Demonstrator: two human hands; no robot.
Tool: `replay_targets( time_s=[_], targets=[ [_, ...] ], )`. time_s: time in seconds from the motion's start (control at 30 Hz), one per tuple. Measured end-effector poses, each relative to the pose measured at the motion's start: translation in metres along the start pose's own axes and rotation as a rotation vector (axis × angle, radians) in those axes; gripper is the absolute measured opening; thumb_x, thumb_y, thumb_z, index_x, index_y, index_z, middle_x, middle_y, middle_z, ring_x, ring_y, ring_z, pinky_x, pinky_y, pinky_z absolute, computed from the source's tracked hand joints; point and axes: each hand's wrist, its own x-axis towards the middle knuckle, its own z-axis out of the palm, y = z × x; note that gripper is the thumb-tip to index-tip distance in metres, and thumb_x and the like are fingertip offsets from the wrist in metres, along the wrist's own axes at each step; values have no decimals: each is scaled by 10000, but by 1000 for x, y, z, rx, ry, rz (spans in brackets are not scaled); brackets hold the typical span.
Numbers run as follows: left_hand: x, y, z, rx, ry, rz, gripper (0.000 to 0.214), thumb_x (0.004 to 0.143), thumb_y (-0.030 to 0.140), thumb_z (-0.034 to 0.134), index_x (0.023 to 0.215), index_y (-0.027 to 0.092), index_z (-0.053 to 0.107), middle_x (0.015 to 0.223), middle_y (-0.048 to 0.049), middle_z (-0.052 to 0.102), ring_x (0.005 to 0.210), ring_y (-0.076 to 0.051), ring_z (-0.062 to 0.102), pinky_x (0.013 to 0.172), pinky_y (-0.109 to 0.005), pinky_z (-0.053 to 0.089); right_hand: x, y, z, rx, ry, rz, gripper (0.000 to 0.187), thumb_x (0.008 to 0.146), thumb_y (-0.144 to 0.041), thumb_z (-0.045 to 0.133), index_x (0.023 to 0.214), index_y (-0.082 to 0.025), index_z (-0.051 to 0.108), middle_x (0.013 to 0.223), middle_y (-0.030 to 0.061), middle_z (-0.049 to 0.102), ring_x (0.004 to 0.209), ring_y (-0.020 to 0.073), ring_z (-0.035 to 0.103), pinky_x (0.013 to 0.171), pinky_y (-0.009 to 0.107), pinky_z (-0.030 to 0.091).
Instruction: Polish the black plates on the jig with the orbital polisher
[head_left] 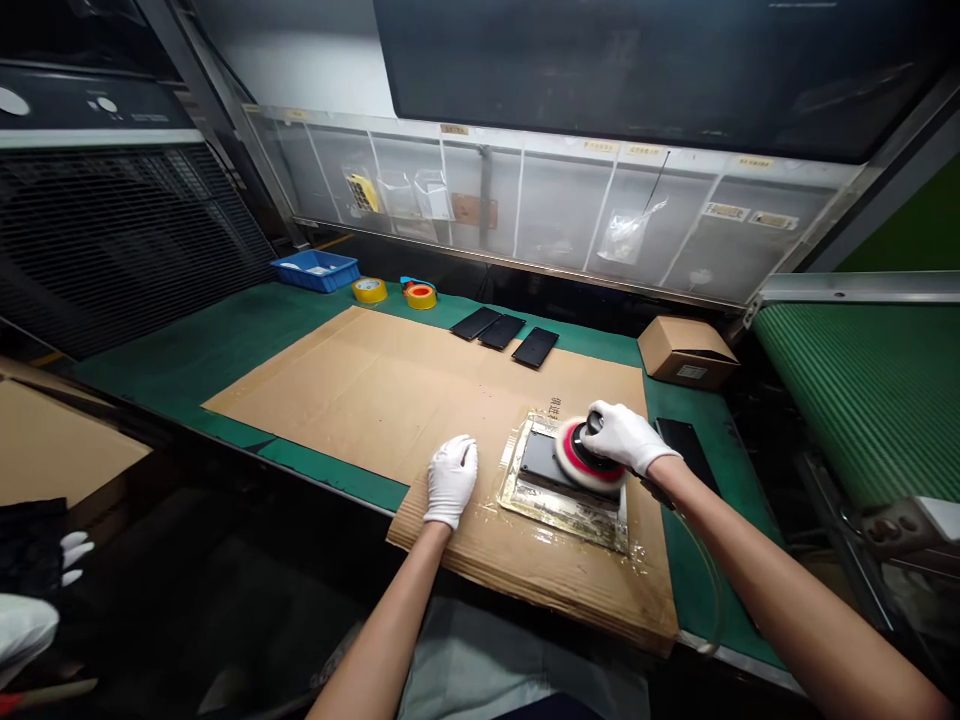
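Note:
My right hand (624, 436), in a white glove, is closed over the top of a round red and black polishing tool (589, 457) with a pale pad. The pad rests on a dark flat panel (541, 463) that lies in a shiny taped frame (564, 505) on the cardboard. To the left of the frame my left hand (451, 478), also gloved, lies on the cardboard sheet (390, 390) with its fingers curled loosely together and nothing visible in them.
Three dark panels (504, 332) lie at the cardboard's far edge, another dark panel (688, 450) right of my wrist. A small carton (686, 352), two tape rolls (394, 291) and a blue tray (316, 270) stand behind. A green conveyor (862, 390) runs right. Another person's gloved hand (73, 555) shows far left.

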Motion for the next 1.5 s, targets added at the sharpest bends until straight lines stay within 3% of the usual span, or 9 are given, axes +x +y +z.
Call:
replay_targets(
  time_s=[0.17,0.33,0.53,0.73,0.97,1.13,1.27,1.5],
  targets=[
    [0,0,1,-11,8,-11,234,954,274,543,998,234,770,1125,-88,801,1083,-266,740,1052,-440,571,-27,10,6,-37,32,39,332,891,-456,574,1127,-257,695,1026,105,675,750,235,663,632,303,386],
    [-1,0,2,-23,2,-16,254,962,280,532,1005,210,772,1144,-107,797,1104,-271,735,1069,-450,560,-51,-8,19,-27,59,-35,367,943,-521,532,1204,-298,661,1041,81,636,751,210,637,664,297,388],
    [-2,1,-1,-20,-3,-7,262,972,292,528,1001,204,773,1135,-111,799,1090,-266,743,1070,-448,566,-34,-41,14,-44,25,-21,340,946,-479,510,1176,-280,662,1080,105,623,770,232,659,659,310,402],
    [-2,1,-1,-18,-1,8,262,969,283,531,995,196,777,1123,-117,801,1078,-269,747,1064,-451,569,-22,-52,9,-24,-9,-74,311,929,-434,545,1154,-260,671,1060,117,647,797,252,682,680,321,436],
    [-2,1,0,-27,4,-8,247,964,278,535,992,217,773,1134,-107,798,1087,-272,743,1068,-460,566,-27,-46,7,-41,-19,-80,290,935,-433,549,1126,-252,670,1063,114,651,804,242,682,668,305,430],
    [-2,1,-1,-28,-1,-5,230,961,275,547,997,229,770,1132,-92,799,1093,-264,740,1065,-444,569,-40,-39,10,-87,11,-3,313,960,-458,498,1139,-262,664,1082,120,637,783,248,677,683,325,441],
    [-2,0,1,-21,3,-15,241,969,286,544,1010,215,770,1145,-109,794,1098,-271,737,1069,-455,566,-51,-38,16,-50,11,-130,291,964,-469,503,1103,-271,664,1015,91,636,790,231,659,688,311,423],
    [-3,0,0,-39,4,-13,238,963,281,548,1021,211,768,1136,-109,797,1091,-267,741,1069,-458,568,-27,-24,7,-77,11,9,333,942,-458,542,1180,-268,676,1079,116,650,807,250,682,680,316,420]
  ],
)
